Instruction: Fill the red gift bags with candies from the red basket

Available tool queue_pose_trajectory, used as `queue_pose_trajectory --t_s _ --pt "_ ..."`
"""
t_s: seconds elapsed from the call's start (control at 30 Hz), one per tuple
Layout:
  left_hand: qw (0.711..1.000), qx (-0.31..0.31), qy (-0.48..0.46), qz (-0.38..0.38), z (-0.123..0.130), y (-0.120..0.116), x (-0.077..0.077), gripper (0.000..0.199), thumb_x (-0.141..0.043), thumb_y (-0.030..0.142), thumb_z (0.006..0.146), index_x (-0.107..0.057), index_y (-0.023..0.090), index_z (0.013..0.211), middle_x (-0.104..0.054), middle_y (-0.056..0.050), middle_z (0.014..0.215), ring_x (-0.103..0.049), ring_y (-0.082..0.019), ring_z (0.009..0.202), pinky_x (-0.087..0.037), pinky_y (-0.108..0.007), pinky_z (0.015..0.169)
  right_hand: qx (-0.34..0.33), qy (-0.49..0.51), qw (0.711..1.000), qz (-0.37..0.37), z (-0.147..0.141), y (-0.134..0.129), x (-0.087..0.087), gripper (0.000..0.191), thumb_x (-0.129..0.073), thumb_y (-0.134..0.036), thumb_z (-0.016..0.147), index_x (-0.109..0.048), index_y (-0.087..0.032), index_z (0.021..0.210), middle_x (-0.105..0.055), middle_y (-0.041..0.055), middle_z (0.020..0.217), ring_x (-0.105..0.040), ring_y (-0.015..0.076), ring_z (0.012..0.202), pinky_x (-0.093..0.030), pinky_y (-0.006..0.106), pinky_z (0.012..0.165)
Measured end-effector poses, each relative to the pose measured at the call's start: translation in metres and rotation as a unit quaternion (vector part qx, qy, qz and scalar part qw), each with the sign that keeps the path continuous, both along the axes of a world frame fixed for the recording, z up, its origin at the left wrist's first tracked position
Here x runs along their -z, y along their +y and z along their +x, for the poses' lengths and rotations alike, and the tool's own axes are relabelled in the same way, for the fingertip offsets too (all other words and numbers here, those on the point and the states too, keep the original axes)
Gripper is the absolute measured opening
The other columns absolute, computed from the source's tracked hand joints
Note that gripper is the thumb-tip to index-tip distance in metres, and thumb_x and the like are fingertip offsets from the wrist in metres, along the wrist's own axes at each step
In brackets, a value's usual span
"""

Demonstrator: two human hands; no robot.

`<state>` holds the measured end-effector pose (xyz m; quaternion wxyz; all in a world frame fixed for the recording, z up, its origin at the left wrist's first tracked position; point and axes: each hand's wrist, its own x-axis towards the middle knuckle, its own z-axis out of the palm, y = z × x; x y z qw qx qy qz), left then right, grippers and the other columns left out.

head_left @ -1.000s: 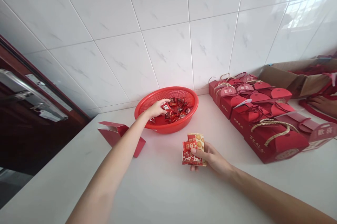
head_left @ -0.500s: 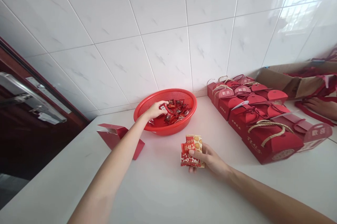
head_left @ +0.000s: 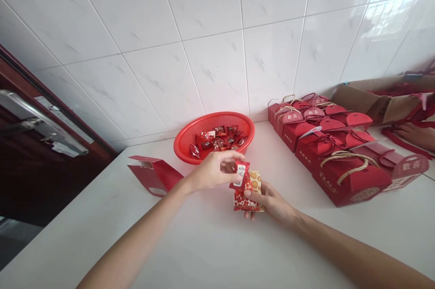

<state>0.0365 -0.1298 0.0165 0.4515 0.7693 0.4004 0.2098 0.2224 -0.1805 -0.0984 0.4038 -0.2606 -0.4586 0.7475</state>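
Note:
Between the fingertips of my left hand [head_left: 214,171] is a small red candy packet [head_left: 240,174] with a white label, held against the top of the snack packets. My right hand [head_left: 272,202] grips several snack packets [head_left: 243,201], red ones in front of a cream one with round biscuit pictures, thumb on top. Behind my hands a red plastic basket [head_left: 183,147] holds many small red wrapped candies [head_left: 222,138]. On the left, partly behind my left forearm, stands an open red gift box [head_left: 152,179].
Rows of red gift boxes [head_left: 326,144] with rope handles stand on the white table [head_left: 210,252] at the right. Beyond them is a cardboard box [head_left: 374,101] with red items, and another person's hand [head_left: 413,134]. A tiled wall [head_left: 217,67] closes off the back.
My left hand has come out of the basket with a candy packet and moved right and nearer, to the packets in my right hand. My right hand has stayed almost in place.

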Motion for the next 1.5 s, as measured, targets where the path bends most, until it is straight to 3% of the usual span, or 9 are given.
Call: queue_pose_trajectory --t_s 0.2,0.5,0.6,0.73,0.8,0.87,1.07,1.33,1.5 --pt "0.999 -0.044 0.009 0.025 -0.007 -0.014 0.036 0.038 -0.074 0.033 0.077 -0.069 0.023 0.114 -0.072 -0.005 0.104 -0.066 -0.018 0.083 -0.055 -0.030 0.074 -0.004 0.002 1.000 0.004 0.000 -0.002 0.001 0.045 -0.076 -0.050 0.080 -0.058 -0.016 0.103 -0.072 0.0050 0.079 -0.070 0.0164 0.061 -0.055 0.026 0.053" --pt "0.985 -0.068 0.095 0.128 -0.008 -0.042 0.044 0.055 -0.061 0.043 0.089 -0.051 0.025 0.140 -0.070 -0.007 0.112 -0.069 -0.019 0.087 -0.057 -0.032 0.077 -0.005 -0.010 1.000 -0.023 -0.002 -0.004 -0.002 0.045 -0.078 -0.048 0.079 -0.060 -0.016 0.104 -0.069 0.0029 0.078 -0.068 0.0161 0.064 -0.053 0.023 0.048" --pt "0.955 -0.115 0.086 0.261 -0.025 -0.054 0.028 0.042 -0.058 0.040 0.092 -0.058 0.029 0.132 -0.068 -0.006 0.122 -0.069 -0.019 0.090 -0.056 -0.033 0.084 -0.013 -0.005 0.999 -0.039 -0.002 -0.005 0.000 0.043 -0.079 -0.047 0.078 -0.061 -0.015 0.099 -0.069 0.0037 0.079 -0.067 0.0146 0.063 -0.053 0.023 0.049" --pt "0.846 -0.297 0.038 0.441 -0.075 -0.059 -0.016 0.014 -0.059 0.032 0.089 -0.072 0.029 0.092 -0.071 -0.001 0.107 -0.067 -0.021 0.099 -0.055 -0.033 0.089 -0.024 0.000 0.999 -0.045 -0.003 -0.005 0.002 0.041 -0.080 -0.047 0.077 -0.060 -0.015 0.092 -0.069 0.0045 0.078 -0.066 0.0139 0.061 -0.053 0.024 0.049" --pt "0.799 -0.378 0.033 0.467 -0.109 -0.055 -0.033 0.010 -0.062 0.030 0.083 -0.072 0.027 0.079 -0.071 0.000 0.104 -0.067 -0.023 0.098 -0.054 -0.037 0.093 -0.027 -0.001 0.999 -0.045 -0.003 -0.006 0.002 0.040 -0.080 -0.047 0.078 -0.060 -0.015 0.091 -0.070 0.0046 0.078 -0.066 0.0141 0.062 -0.053 0.024 0.049" --pt "0.784 -0.441 0.037 0.436 -0.143 -0.049 -0.039 0.014 -0.062 0.026 0.079 -0.071 0.027 0.068 -0.072 0.000 0.103 -0.067 -0.027 0.103 -0.051 -0.043 0.099 -0.025 -0.005 0.999 -0.045 -0.004 -0.007 0.002 0.041 -0.080 -0.047 0.078 -0.060 -0.015 0.092 -0.070 0.0045 0.077 -0.067 0.0147 0.062 -0.053 0.024 0.049" --pt "0.865 -0.434 0.019 0.252 -0.190 -0.025 -0.019 0.026 -0.066 0.048 0.072 -0.073 0.024 0.064 -0.070 -0.006 0.122 -0.057 -0.036 0.124 -0.043 -0.046 0.109 -0.019 -0.029 0.999 -0.022 -0.003 -0.007 0.001 0.042 -0.080 -0.048 0.077 -0.058 -0.015 0.091 -0.069 0.0041 0.076 -0.066 0.0149 0.062 -0.055 0.025 0.051" --pt "0.878 -0.412 -0.059 0.235 -0.162 -0.013 -0.001 0.040 -0.073 0.055 0.065 -0.077 0.019 0.081 -0.073 -0.009 0.097 -0.066 -0.027 0.092 -0.053 -0.038 0.085 0.000 -0.080 0.994 0.074 0.005 -0.003 -0.013 0.040 -0.075 -0.050 0.082 -0.054 -0.017 0.090 -0.069 0.0029 0.073 -0.065 0.0135 0.056 -0.053 0.025 0.050" --pt "0.941 -0.313 -0.060 0.117 -0.133 -0.031 -0.007 0.058 -0.076 0.042 0.066 -0.072 0.020 0.119 -0.073 -0.010 0.113 -0.067 -0.023 0.083 -0.055 -0.035 0.075 0.021 -0.099 0.983 0.156 0.007 0.006 -0.062 0.035 -0.072 -0.047 0.085 -0.057 -0.016 0.093 -0.071 0.0053 0.076 -0.065 0.0142 0.056 -0.052 0.025 0.050"
